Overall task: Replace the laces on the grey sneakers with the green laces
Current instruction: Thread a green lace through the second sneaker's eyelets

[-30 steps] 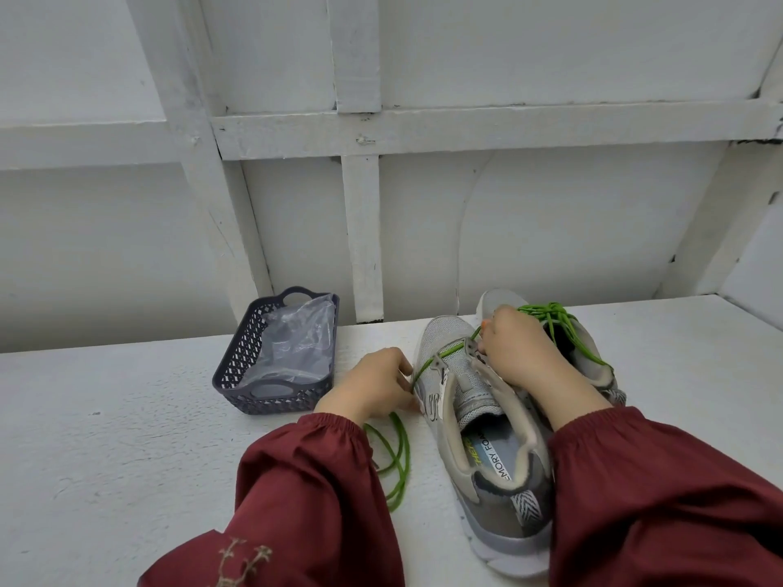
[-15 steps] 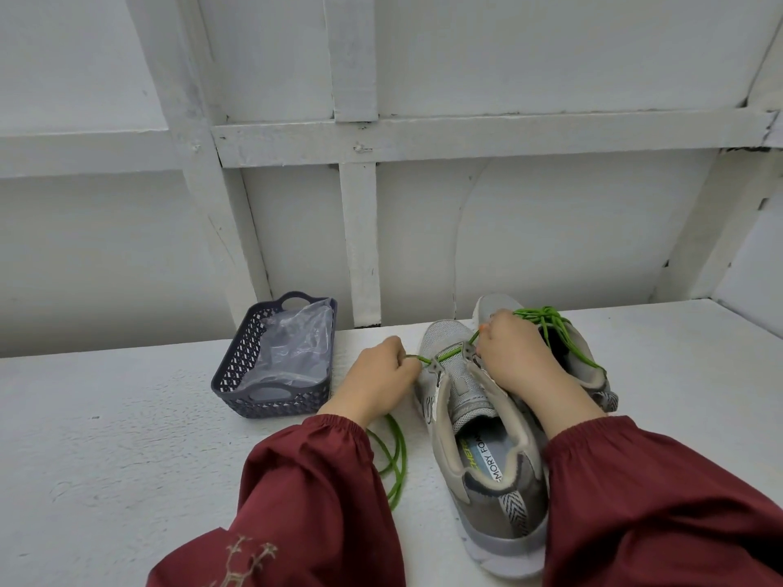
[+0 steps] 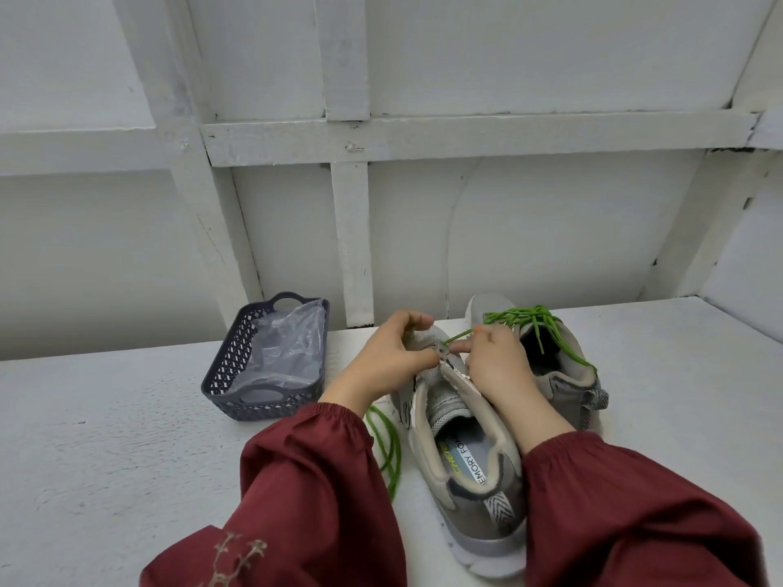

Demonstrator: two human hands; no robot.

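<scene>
Indoors, white table (image 3: 127, 438), white-battened wall (image 3: 529, 230), left hand (image 3: 383, 360) gripping grey sneaker (image 3: 470, 514), right hand (image 3: 498, 362) pinching green lace (image 3: 461, 335)

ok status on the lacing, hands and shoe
Left grip holds near sneaker at the front eyelets. Right grip pinches green lace there. Far sneaker already wears green. Basket off left, nothing blocking.

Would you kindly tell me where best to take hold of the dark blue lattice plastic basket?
Grip the near end wall of the dark blue lattice plastic basket through its oval handle slot, coming from the person's side: that slot faces them, unobstructed.
</scene>
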